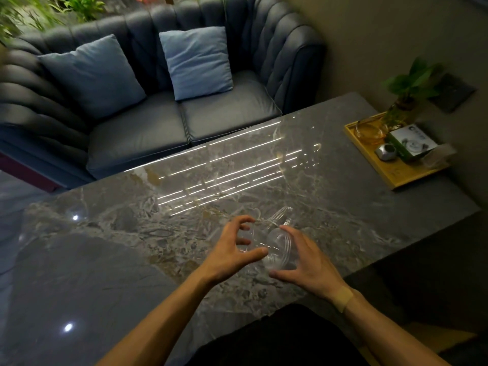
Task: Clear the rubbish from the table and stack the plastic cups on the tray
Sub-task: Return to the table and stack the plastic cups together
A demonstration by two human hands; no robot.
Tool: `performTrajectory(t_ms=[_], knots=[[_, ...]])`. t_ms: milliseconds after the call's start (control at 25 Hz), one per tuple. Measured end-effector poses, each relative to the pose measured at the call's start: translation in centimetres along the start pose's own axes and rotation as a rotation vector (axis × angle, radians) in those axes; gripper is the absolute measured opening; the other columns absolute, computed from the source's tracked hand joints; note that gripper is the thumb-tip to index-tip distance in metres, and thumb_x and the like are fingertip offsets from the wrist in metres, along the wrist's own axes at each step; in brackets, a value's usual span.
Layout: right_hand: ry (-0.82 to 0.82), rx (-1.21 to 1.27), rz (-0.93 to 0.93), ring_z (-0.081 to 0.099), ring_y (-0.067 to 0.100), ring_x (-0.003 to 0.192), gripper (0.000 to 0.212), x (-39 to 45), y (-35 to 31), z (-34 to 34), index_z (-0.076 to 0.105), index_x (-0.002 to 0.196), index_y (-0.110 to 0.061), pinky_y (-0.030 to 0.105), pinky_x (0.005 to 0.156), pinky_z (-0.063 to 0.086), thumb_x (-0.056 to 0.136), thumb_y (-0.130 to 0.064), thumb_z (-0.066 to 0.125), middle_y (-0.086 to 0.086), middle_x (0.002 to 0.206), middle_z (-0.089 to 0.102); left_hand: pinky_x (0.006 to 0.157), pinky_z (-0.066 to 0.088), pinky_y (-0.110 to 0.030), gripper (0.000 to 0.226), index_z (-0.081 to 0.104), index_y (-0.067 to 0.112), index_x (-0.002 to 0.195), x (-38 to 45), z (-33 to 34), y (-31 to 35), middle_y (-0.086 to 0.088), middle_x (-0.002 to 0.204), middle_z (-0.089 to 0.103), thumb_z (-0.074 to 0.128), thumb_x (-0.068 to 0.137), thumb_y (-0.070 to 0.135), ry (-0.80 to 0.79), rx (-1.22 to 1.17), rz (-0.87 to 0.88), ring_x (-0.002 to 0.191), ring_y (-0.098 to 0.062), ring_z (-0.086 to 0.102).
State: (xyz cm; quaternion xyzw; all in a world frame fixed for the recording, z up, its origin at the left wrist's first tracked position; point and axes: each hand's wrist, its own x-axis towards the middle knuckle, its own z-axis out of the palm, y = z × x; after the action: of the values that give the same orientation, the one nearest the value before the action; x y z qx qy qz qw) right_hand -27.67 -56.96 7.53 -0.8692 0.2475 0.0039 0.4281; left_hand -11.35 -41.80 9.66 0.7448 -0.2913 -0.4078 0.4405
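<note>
Both forearms are bare to past the elbow, with no sleeves in sight. The left hand [232, 249] carries no ring, watch or band. Just below the right hand [306, 262], a tan adhesive plaster [343, 297] wraps across the wrist. Dark clothing [277, 339] covers the lap between the arms.

Clear cups [277, 244]; grey veined marble table [132, 260]; yellow wooden tray [369, 159]; navy sofa [132, 128]

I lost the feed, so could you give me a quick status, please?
Both hands cupped around clear cups above table. Tray far right. Path clear.
</note>
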Motion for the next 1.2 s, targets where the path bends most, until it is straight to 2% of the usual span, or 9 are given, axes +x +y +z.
performTrajectory(t_ms=[120, 280, 480, 560, 680, 800, 960, 1080, 1200], knots=[[0.003, 0.001, -0.008, 0.042, 0.009, 0.125, 0.1, -0.2, -0.1, -0.1, 0.02, 0.139, -0.052, 0.031, 0.1, 0.042, 0.059, -0.064, 0.079, -0.013, 0.142, 0.042, 0.08, 0.06, -0.029, 0.063, 0.043, 0.055, 0.121, 0.0, 0.8, 0.2, 0.01, 0.131, 0.041, 0.082, 0.074, 0.039, -0.031, -0.017, 0.016, 0.111, -0.009, 0.056], [0.016, 0.01, -0.028, 0.044, 0.01, 0.125, 0.099, -0.3, -0.4, -0.3, 0.023, 0.14, -0.048, 0.032, 0.1, 0.044, 0.06, -0.062, 0.08, -0.011, 0.141, 0.044, 0.078, 0.057, -0.02, 0.067, 0.042, 0.054, 0.124, 0.0, 1.7, 0.4, 0.015, 0.133, 0.039, 0.081, 0.072, 0.041, -0.104, -0.023, 0.019, 0.114, -0.006, 0.053], [0.014, 0.033, -0.045, 0.047, 0.011, 0.125, 0.099, -0.2, -0.8, -0.4, 0.025, 0.141, -0.047, 0.038, 0.1, 0.047, 0.059, -0.063, 0.079, -0.01, 0.139, 0.047, 0.087, 0.057, -0.029, 0.066, 0.045, 0.057, 0.12, 0.5, 2.6, 0.7, 0.014, 0.136, 0.041, 0.084, 0.069, 0.04, -0.113, -0.027, 0.033, 0.118, -0.007, 0.052], [0.012, 0.036, -0.053, 0.046, 0.012, 0.126, 0.099, -0.1, -1.0, -0.5, 0.026, 0.141, -0.046, 0.039, 0.101, 0.047, 0.059, -0.062, 0.079, -0.011, 0.14, 0.047, 0.086, 0.056, -0.026, 0.066, 0.046, 0.058, 0.118, 0.6, 2.7, 0.7, 0.015, 0.135, 0.043, 0.084, 0.067, 0.042, -0.121, -0.028, 0.044, 0.118, -0.005, 0.053], [0.017, 0.048, -0.054, 0.046, 0.011, 0.127, 0.099, -0.1, -0.9, -0.4, 0.027, 0.141, -0.046, 0.037, 0.101, 0.046, 0.058, -0.062, 0.079, -0.012, 0.141, 0.046, 0.086, 0.055, -0.022, 0.066, 0.047, 0.058, 0.118, 0.7, 2.8, 0.7, 0.017, 0.134, 0.045, 0.084, 0.065, 0.044, -0.12, -0.037, 0.061, 0.118, -0.003, 0.053], [0.022, 0.033, -0.041, 0.046, 0.01, 0.125, 0.102, -0.1, -0.7, -0.1, 0.022, 0.14, -0.051, 0.031, 0.099, 0.045, 0.057, -0.062, 0.08, -0.013, 0.14, 0.046, 0.092, 0.054, -0.028, 0.072, 0.045, 0.055, 0.123, 1.0, 3.0, 0.4, 0.017, 0.134, 0.045, 0.086, 0.065, 0.043, -0.137, -0.04, 0.044, 0.12, -0.006, 0.052], [0.024, 0.013, -0.015, 0.046, 0.012, 0.124, 0.103, 0.0, -0.3, 0.3, 0.021, 0.14, -0.05, 0.029, 0.096, 0.045, 0.056, -0.063, 0.08, -0.012, 0.14, 0.046, 0.089, 0.051, -0.019, 0.077, 0.041, 0.052, 0.129, 1.5, 3.4, -0.3, 0.021, 0.132, 0.045, 0.087, 0.069, 0.037, -0.176, -0.049, 0.012, 0.119, -0.002, 0.052], [0.014, 0.02, 0.014, 0.049, 0.014, 0.123, 0.101, -0.2, 0.3, 0.5, 0.024, 0.138, -0.05, 0.032, 0.097, 0.047, 0.055, -0.063, 0.079, -0.011, 0.138, 0.048, 0.1, 0.047, -0.028, 0.084, 0.036, 0.048, 0.137, 2.0, 3.7, -1.0, 0.014, 0.14, 0.044, 0.082, 0.067, 0.054, -0.203, 0.002, -0.007, 0.125, -0.005, 0.049], [0.008, 0.007, 0.06, 0.047, 0.012, 0.123, 0.103, -0.7, 1.1, 0.6, 0.023, 0.139, -0.049, 0.034, 0.1, 0.045, 0.054, -0.07, 0.076, -0.011, 0.138, 0.047, 0.104, 0.043, -0.035, 0.081, 0.038, 0.045, 0.139, 3.2, 3.8, -1.5, 0.008, 0.144, 0.044, 0.065, 0.068, 0.076, -0.145, 0.018, -0.055, 0.127, -0.01, 0.047]])
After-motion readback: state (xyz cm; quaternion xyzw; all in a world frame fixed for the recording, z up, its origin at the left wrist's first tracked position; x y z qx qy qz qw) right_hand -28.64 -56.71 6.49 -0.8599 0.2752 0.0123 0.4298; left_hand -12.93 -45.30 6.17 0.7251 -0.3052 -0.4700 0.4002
